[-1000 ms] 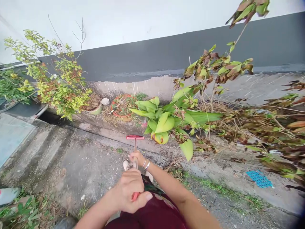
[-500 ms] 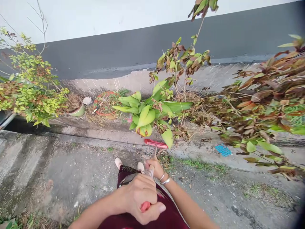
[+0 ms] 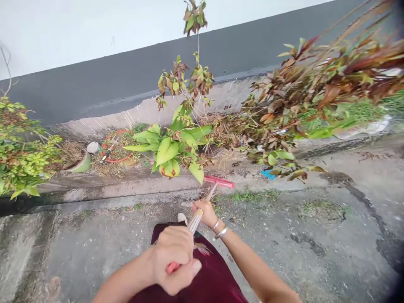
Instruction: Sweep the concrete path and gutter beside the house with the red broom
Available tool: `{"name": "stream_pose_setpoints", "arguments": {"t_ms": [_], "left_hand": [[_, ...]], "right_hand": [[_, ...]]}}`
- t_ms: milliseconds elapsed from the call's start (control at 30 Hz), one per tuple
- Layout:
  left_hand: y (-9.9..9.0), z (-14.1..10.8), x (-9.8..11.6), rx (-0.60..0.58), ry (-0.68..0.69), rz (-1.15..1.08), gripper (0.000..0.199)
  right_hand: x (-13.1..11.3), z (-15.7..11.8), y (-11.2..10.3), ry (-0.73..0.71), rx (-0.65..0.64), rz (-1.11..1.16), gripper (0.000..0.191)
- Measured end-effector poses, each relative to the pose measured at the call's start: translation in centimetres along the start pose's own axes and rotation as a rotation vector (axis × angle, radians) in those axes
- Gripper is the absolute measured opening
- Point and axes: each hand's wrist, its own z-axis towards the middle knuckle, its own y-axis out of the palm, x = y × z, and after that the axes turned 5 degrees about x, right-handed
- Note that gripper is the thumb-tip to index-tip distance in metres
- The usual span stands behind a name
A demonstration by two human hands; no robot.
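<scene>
Both fists are wrapped round the pole of a broom with a red head [image 3: 219, 182]. My left hand [image 3: 176, 254] grips the top end, its red tip poking out between thumb and fingers. Farther down the pale handle [image 3: 195, 219], my right hand [image 3: 205, 211] is closed round it, with bangles on that wrist. The broom slants away from me, and its head lies at the concrete ledge just right of a broad-leaved green plant [image 3: 168, 149]. Leaves cover a little of the head's left side.
Potted plants line the grey and white wall [image 3: 126, 75], including a green pot [image 3: 80, 163] and an orange-rimmed pot [image 3: 116, 160] with a hand tool [image 3: 109, 153]. Brownish branches [image 3: 290, 109] overhang at right, above a blue mesh piece [image 3: 268, 174]. Concrete ground [image 3: 104, 244] lies below.
The view has shifted to the right, so the plants sit farther left. The broom head has moved right, away from the broad-leaved plant. Both hands keep their grip on the handle.
</scene>
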Motion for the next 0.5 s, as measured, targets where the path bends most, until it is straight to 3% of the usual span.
{"name": "stream_pose_setpoints", "arguments": {"t_ms": [133,233,333,500], "left_hand": [[4.2,-1.3,-4.0,0.080,-0.015,-0.109,0.034],[5.6,-2.9,-4.0,0.115,-0.090,-0.103,0.034],[4.9,-4.5,-1.1,0.097,-0.168,-0.099,0.036],[2.4,-7.3,6.6,0.156,-0.202,-0.175,0.032]], "right_hand": [[4.1,0.0,0.8,0.123,-0.097,-0.033,0.041],[3.9,-2.1,1.1,0.132,-0.123,-0.007,0.041],[1.1,-5.4,1.0,0.121,-0.164,0.023,0.043],[-5.6,-11.2,-0.4,0.096,-0.231,0.054,0.040]]}}
